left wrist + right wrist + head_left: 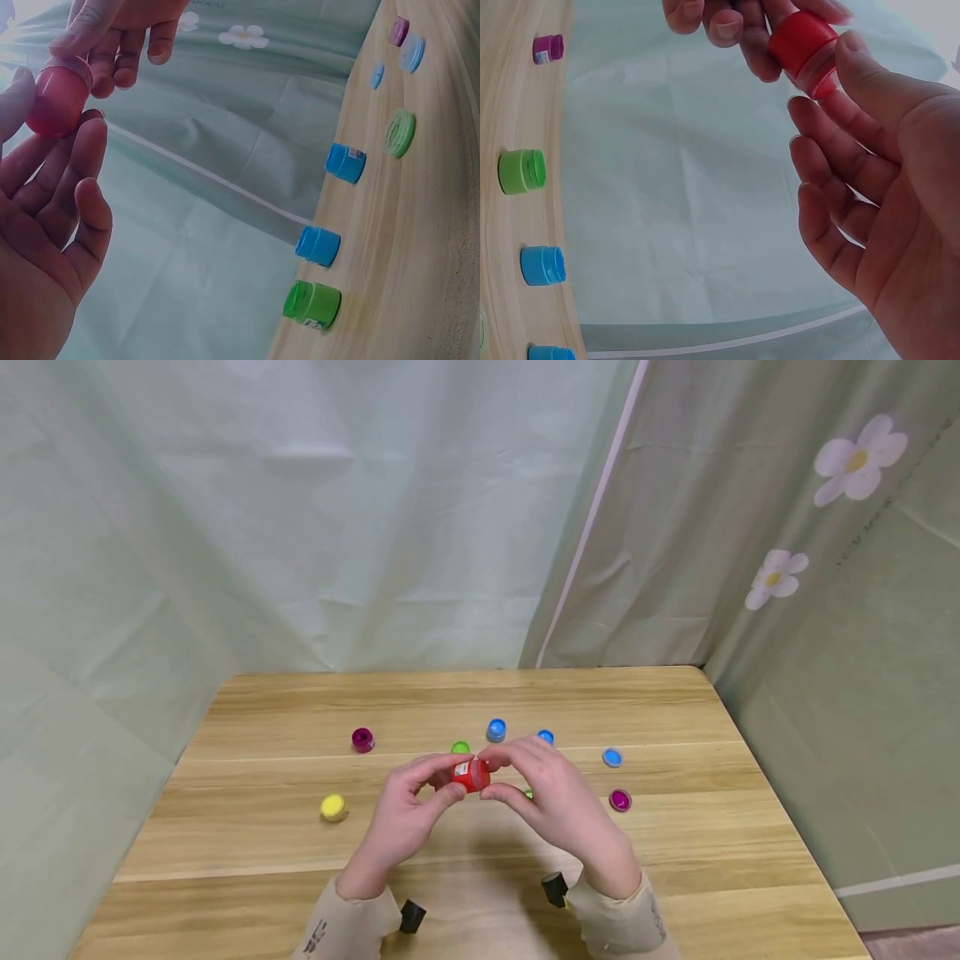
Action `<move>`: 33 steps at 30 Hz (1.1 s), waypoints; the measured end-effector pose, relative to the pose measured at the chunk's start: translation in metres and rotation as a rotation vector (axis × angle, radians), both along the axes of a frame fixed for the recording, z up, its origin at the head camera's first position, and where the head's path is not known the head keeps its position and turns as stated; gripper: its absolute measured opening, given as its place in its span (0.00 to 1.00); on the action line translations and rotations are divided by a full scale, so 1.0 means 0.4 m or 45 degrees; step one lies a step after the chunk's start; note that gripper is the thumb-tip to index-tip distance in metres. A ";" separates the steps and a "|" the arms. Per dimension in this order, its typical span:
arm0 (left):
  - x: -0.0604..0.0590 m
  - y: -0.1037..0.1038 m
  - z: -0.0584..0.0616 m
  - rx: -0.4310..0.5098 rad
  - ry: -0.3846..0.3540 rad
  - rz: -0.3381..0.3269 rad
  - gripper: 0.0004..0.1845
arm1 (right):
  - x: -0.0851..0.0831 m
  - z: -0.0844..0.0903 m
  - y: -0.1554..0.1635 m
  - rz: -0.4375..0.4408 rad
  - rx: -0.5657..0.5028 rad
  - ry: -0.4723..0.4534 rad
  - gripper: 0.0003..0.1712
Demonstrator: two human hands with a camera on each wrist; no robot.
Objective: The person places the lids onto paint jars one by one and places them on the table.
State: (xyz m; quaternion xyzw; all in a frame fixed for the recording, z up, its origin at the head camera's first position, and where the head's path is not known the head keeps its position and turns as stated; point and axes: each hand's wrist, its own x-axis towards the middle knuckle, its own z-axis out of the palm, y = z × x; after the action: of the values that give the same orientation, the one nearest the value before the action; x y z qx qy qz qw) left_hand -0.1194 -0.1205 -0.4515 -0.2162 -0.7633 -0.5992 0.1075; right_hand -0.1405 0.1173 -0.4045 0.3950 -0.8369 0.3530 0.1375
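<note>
A small red jar (467,776) with a white label is held up over the table between both hands. My left hand (401,814) grips the jar's body between thumb and fingers. The right hand (562,802) pinches the lid end (826,71) with thumb and index finger, its other fingers loosely bent. In the left wrist view the jar (57,103) hangs tilted against the curtain. Behind the hands a green jar (460,747) and a green lid (400,133) are partly hidden in the head view. Whether the lid is loose I cannot tell.
On the wooden table (247,843) stand a purple jar (363,741), a yellow-topped jar (333,808) and two blue jars, one (497,731) left of the other (546,737). A blue lid (612,758) and a purple lid (620,800) lie at right. Curtains (375,527) surround the table.
</note>
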 end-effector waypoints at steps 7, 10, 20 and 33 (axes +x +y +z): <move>-0.003 0.001 -0.005 0.035 0.018 0.014 0.21 | 0.003 0.001 0.000 -0.049 0.034 -0.039 0.20; -0.005 0.001 -0.007 0.045 0.044 0.022 0.22 | 0.003 0.001 -0.001 -0.059 0.044 -0.039 0.20; -0.009 0.003 -0.005 0.089 0.117 0.042 0.23 | 0.001 0.000 -0.003 -0.024 0.044 -0.010 0.23; -0.008 0.004 -0.008 0.115 0.107 0.016 0.23 | 0.012 -0.004 -0.022 -0.088 0.105 -0.050 0.19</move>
State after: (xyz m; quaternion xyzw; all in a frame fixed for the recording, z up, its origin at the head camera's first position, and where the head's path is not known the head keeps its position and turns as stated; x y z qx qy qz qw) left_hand -0.1225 -0.1189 -0.4545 -0.2311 -0.7316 -0.6228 0.1529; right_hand -0.1358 0.1086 -0.4062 0.3642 -0.8664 0.3211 0.1166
